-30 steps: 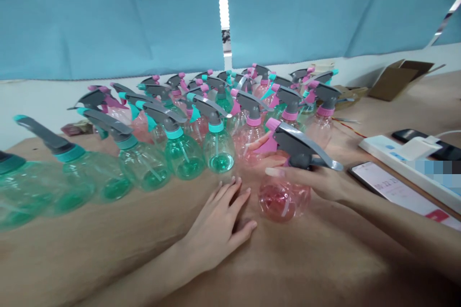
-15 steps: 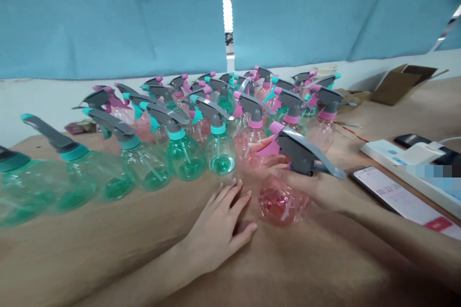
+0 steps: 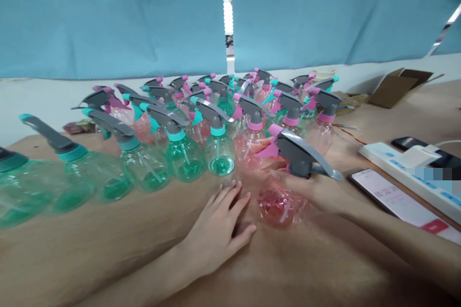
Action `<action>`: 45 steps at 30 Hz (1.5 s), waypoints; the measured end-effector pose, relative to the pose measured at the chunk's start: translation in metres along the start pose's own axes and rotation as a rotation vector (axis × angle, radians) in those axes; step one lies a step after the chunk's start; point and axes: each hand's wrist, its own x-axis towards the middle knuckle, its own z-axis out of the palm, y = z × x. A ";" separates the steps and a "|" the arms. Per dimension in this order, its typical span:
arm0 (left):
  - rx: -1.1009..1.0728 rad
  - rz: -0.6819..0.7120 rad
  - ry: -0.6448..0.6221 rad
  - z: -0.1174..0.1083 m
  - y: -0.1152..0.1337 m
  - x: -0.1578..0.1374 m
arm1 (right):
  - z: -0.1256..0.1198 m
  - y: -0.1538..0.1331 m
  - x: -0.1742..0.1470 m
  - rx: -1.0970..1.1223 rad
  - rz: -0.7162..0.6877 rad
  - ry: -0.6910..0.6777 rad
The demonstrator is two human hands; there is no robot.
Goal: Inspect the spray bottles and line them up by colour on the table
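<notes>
A pink see-through spray bottle [image 3: 279, 207] with a grey spray head and pink nozzle stands upright on the table. Around its neck, just under the spray head, my right hand [image 3: 306, 189] is closed; some of its fingers show behind the pink trigger, and the rest are hidden by the bottle. To the left of that bottle, my left hand [image 3: 225, 220] lies flat on the table with its fingers stretched out, holding nothing. A green spray bottle [image 3: 219, 153] stands just beyond its fingertips.
Several green and pink spray bottles stand in rows beyond my hands, including a green one [image 3: 144, 168] at the left. At the right lie a phone [image 3: 399, 201] and a white power strip [image 3: 418, 172]. A cardboard box [image 3: 399, 87] sits at the back right.
My right hand has shifted slightly at the bottle's neck, and the spray head sits a touch lower and further left in view. My left hand has stayed put.
</notes>
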 end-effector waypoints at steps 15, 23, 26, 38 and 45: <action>-0.019 -0.003 0.026 0.001 -0.001 0.000 | 0.000 -0.002 0.002 0.151 -0.108 -0.039; -0.009 0.002 0.020 0.002 -0.002 0.000 | -0.003 -0.009 0.002 0.175 -0.070 -0.090; -0.003 -0.010 0.000 0.000 -0.001 0.001 | -0.002 -0.005 0.001 0.171 -0.072 -0.077; -0.011 -0.005 0.009 0.000 0.000 0.001 | -0.001 0.006 0.000 0.161 -0.105 -0.102; 0.016 -0.006 0.016 0.001 0.000 0.000 | -0.001 -0.005 -0.003 0.196 -0.043 -0.009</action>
